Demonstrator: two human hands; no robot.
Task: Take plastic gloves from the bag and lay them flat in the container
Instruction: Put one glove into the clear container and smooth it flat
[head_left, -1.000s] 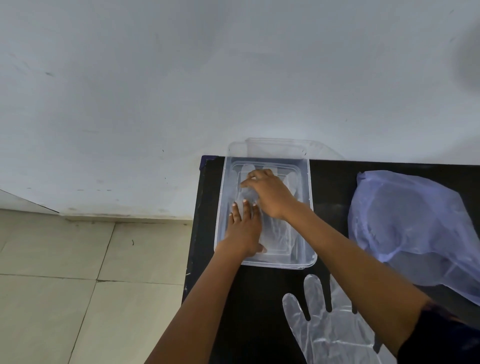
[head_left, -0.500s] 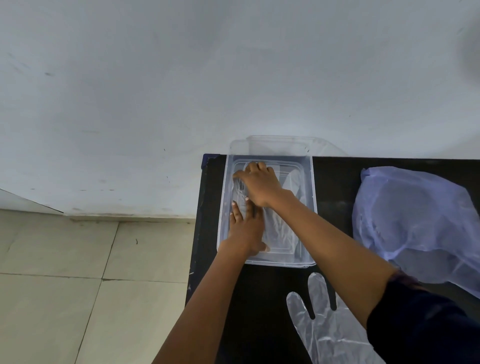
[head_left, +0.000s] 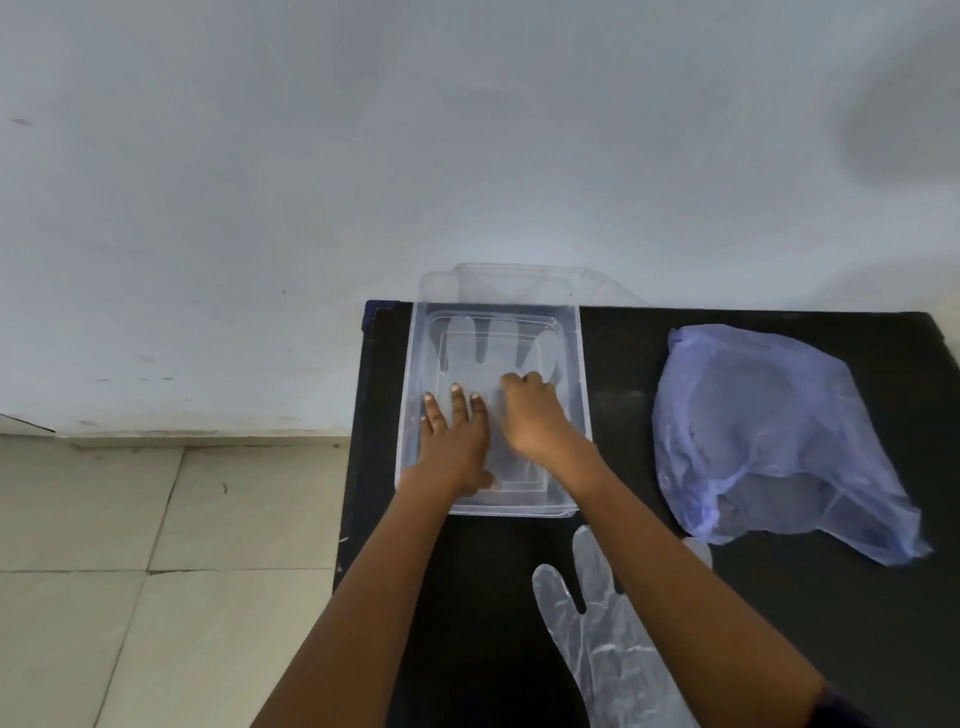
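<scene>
- Head view: a clear plastic container (head_left: 583, 415) sits at the far left corner of a black desk (head_left: 623, 353), up against a pale wall (head_left: 467, 156).
- A transparent plastic glove (head_left: 493, 353) lies flat on the container's floor, its fingers pointing toward the wall.
- The left hand (head_left: 454, 441) is inside the container, fingers straight and spread, pressing down on the near part of that glove.
- The right hand (head_left: 532, 415) is beside it, also in the container; its fingers are bent down onto the glove, but I cannot tell whether they pinch the film or only push on it.
- The two hands are just beside each other, nearly touching.
- A second clear glove (head_left: 597, 634) lies flat on the desk, nearer than the container, partly under the right forearm.
- A crumpled bluish plastic bag (head_left: 769, 431) rests on the desk to the right, apart from the container.
- A clear lid (head_left: 519, 283) leans behind the container against the wall.
- Tiled floor (head_left: 156, 571) shows to the left of the desk.
</scene>
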